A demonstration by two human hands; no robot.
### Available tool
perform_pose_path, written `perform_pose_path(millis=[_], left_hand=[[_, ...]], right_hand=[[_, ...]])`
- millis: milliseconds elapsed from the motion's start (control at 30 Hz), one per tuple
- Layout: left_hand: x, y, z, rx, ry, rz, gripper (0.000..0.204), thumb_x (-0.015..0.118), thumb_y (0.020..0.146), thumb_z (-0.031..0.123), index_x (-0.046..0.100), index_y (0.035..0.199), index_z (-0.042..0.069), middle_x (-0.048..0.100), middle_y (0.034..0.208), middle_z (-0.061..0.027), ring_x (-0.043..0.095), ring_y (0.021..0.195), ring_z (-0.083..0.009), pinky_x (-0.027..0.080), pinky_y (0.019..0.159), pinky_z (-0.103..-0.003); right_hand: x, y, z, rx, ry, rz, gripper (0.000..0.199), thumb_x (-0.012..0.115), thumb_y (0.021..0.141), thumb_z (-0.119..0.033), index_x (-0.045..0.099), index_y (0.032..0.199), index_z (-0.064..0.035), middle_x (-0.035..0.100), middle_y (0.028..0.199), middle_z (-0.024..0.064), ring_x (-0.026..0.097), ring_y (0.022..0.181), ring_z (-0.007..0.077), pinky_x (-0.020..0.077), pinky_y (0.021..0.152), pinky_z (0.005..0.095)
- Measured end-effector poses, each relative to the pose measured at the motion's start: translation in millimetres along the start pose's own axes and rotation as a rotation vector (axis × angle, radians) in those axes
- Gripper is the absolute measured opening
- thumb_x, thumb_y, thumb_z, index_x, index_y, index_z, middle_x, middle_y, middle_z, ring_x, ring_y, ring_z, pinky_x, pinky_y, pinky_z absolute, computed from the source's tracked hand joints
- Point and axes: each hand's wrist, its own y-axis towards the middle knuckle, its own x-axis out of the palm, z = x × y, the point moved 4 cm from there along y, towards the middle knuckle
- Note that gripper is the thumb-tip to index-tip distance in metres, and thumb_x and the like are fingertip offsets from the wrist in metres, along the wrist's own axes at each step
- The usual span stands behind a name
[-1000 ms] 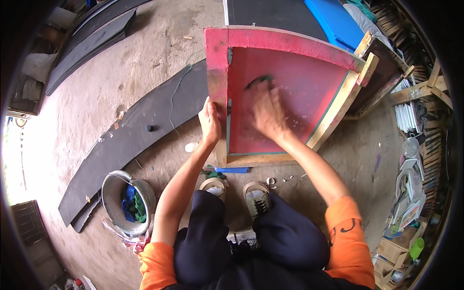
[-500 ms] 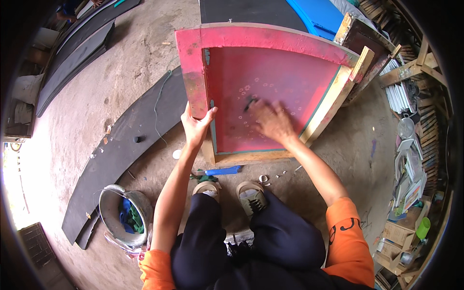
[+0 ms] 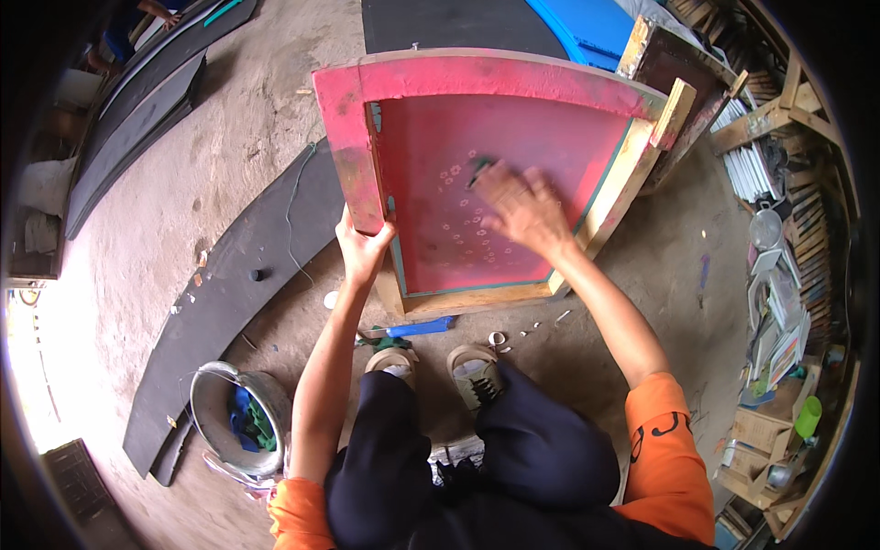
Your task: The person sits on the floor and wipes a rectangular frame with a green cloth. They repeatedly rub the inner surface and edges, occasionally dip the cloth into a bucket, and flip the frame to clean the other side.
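A screen-printing frame (image 3: 417, 75), its wooden bars red at the top and left and bare at the right and bottom, stands tilted in front of me. Small pale flower shapes show on its red mesh (image 3: 440, 234). My left hand (image 3: 364, 249) grips the left bar low down, thumb on the inner side. Against the mesh, my right hand (image 3: 524, 209) presses a small dark green cloth (image 3: 478, 169), mostly hidden beneath its fingers.
A grey bucket (image 3: 203, 414) with blue and green cloths stands at lower left, beside long black sheets (image 3: 215, 312). A blue-handled tool (image 3: 422, 327) lies before my feet. Cluttered shelves (image 3: 788, 403) line the right; another person's hand (image 3: 170, 18) is at far upper left.
My right hand has moved up across the mesh with the cloth. The view has shifted slightly, and my left hand keeps its grip on the frame.
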Motion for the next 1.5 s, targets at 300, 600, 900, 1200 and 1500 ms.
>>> perform_pose_path(millis=[300,600,900,1200,1500], left_hand=[[2.1,-4.0,9.4,-0.016,0.023,0.027,0.033,0.066,0.07,0.008,0.052,0.098,-0.001,0.058,0.084,-0.0033,0.053,0.075,-0.0095,0.046,0.07,-0.025],[8.3,3.8,11.1,0.086,-0.075,-0.03,0.056,0.07,0.07,0.011,0.042,0.118,0.0,0.055,0.095,-0.006,0.053,0.083,-0.0127,0.045,0.074,-0.028],[11.1,48.4,54.9,-0.012,-0.179,0.012,0.066,0.073,0.072,0.024,0.037,0.123,0.002,0.056,0.102,-0.0085,0.054,0.088,-0.0157,0.044,0.079,-0.029],[8.0,78.3,70.3,0.163,0.18,0.126,0.049,0.075,0.071,0.028,0.052,0.102,0.0,0.063,0.085,-0.0102,0.057,0.077,-0.0136,0.046,0.072,-0.028],[5.8,71.8,70.1,0.224,0.15,0.098,0.039,0.063,0.065,0.007,0.049,0.101,-0.001,0.06,0.082,-0.0087,0.055,0.074,-0.0132,0.046,0.072,-0.028]], right_hand=[[-18.0,12.2,10.9,0.327,0.156,0.119,0.077,0.039,0.087,-0.054,0.019,0.138,0.0004,0.014,0.144,0.0226,0.008,0.135,0.0368,0.0127,0.106,0.0531],[-25.7,-0.3,-7.6,0.661,0.32,0.276,0.075,0.045,0.087,-0.043,0.017,0.137,0.0054,0.01,0.143,0.0257,0.007,0.131,0.0463,0.0127,0.105,0.0558],[-31.1,-12.2,18.2,0.67,0.247,0.237,0.064,0.048,0.086,-0.039,0.029,0.137,-0.0046,0.02,0.144,0.0149,0.024,0.125,0.0357,0.022,0.103,0.0525],[2.9,17.0,-3.9,0.506,0.492,0.076,0.071,0.046,0.086,-0.043,0.019,0.14,-0.0045,0.015,0.146,0.0151,0.013,0.134,0.0357,0.019,0.107,0.0448],[31.4,-30.1,-24.9,-0.045,0.208,-0.176,0.066,0.036,0.086,-0.052,0.02,0.14,-0.0169,0.019,0.147,-0.0011,0.019,0.134,0.0162,0.0189,0.11,0.0398]])
